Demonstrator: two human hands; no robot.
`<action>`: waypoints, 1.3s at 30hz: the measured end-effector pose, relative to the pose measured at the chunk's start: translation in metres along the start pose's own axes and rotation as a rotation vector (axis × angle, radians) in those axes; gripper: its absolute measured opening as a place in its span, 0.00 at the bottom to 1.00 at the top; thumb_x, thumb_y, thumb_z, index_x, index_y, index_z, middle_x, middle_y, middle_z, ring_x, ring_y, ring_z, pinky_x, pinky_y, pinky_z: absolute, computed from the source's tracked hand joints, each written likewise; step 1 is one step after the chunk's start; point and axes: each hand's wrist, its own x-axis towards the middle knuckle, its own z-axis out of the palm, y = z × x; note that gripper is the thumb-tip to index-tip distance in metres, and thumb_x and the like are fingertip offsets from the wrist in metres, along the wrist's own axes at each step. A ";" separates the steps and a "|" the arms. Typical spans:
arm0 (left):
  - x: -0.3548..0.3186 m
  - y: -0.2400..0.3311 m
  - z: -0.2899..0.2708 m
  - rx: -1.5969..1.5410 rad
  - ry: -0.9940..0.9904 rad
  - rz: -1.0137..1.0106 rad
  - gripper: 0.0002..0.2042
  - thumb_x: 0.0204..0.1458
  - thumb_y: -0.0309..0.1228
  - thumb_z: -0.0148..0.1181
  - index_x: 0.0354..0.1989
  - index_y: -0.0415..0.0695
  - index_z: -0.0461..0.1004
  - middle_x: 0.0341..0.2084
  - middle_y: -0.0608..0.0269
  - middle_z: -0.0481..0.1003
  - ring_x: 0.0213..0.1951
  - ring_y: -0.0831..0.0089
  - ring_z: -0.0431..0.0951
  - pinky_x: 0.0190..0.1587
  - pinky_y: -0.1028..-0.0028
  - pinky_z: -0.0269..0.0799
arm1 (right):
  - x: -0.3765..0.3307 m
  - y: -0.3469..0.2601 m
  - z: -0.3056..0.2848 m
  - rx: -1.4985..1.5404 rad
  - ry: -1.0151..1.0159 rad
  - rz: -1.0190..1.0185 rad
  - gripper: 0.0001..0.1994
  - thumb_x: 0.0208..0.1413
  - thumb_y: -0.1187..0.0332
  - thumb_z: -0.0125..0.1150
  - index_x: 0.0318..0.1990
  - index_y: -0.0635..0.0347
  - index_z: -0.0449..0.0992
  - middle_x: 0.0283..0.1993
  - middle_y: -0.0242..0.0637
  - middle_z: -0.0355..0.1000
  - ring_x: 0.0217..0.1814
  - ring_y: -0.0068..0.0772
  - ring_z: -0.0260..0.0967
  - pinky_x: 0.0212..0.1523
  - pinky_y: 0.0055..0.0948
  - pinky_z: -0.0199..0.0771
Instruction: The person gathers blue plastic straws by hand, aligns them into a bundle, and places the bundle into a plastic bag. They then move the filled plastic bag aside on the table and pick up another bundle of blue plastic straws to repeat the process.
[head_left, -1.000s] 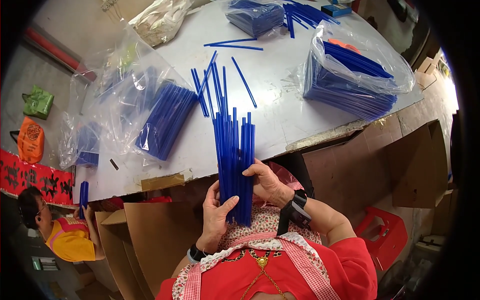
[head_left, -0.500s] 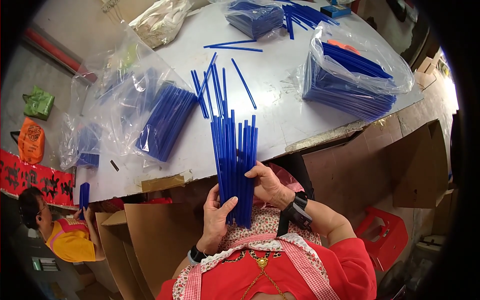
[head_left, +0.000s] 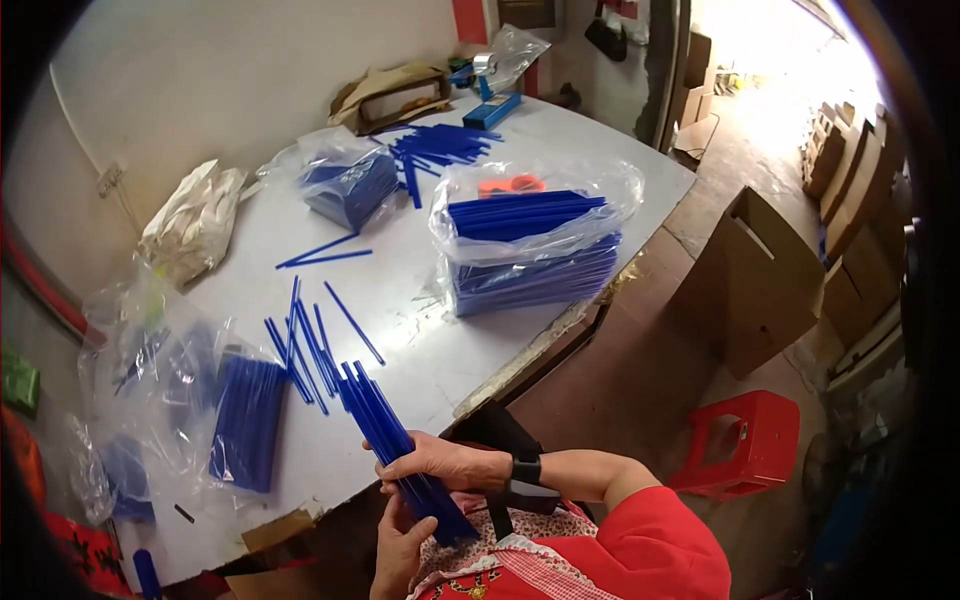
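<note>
Both my hands are closed round a bundle of long, slim blue plastic sticks at the table's near edge. My right hand wraps the bundle at its middle, while my left hand grips it lower down, thumb along the side. The bundle slants, its uneven upper ends pointing up and left over the table. Just beyond those ends lie several loose blue sticks. To the left, a clear plastic bag lies by a thick stack of blue sticks.
An open clear bag packed with blue sticks stands near the right edge of the white table. Farther back are a smaller bag of sticks, a loose pile and a blue tape dispenser. A red stool and cardboard box stand right.
My right hand has moved from the bundle's right side to wrap across its front. The sticks are drawn into a tighter bundle, tilted left. The view has swung toward the right.
</note>
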 end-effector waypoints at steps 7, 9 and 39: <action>0.024 0.031 -0.021 -0.020 -0.012 -0.036 0.19 0.52 0.24 0.59 0.53 0.38 0.67 0.38 0.54 0.77 0.41 0.67 0.78 0.45 0.71 0.75 | -0.105 -0.242 0.060 -2.232 0.406 -1.013 0.21 0.41 0.78 0.64 0.46 0.58 0.70 0.38 0.42 0.74 0.40 0.44 0.74 0.43 0.35 0.74; 0.017 0.037 -0.044 -0.008 0.071 0.041 0.17 0.53 0.24 0.58 0.52 0.37 0.68 0.37 0.53 0.77 0.40 0.67 0.77 0.45 0.71 0.74 | -0.121 -0.298 0.041 -2.761 0.747 -0.664 0.15 0.47 0.76 0.59 0.44 0.56 0.71 0.33 0.39 0.72 0.37 0.44 0.73 0.37 0.37 0.73; 0.155 0.251 -0.327 0.805 0.554 0.096 0.12 0.51 0.25 0.54 0.44 0.38 0.72 0.28 0.58 0.76 0.23 0.69 0.77 0.25 0.73 0.74 | -0.101 -0.312 -0.023 -2.225 0.671 -0.591 0.25 0.47 0.75 0.61 0.56 0.61 0.68 0.55 0.46 0.69 0.58 0.46 0.66 0.61 0.37 0.62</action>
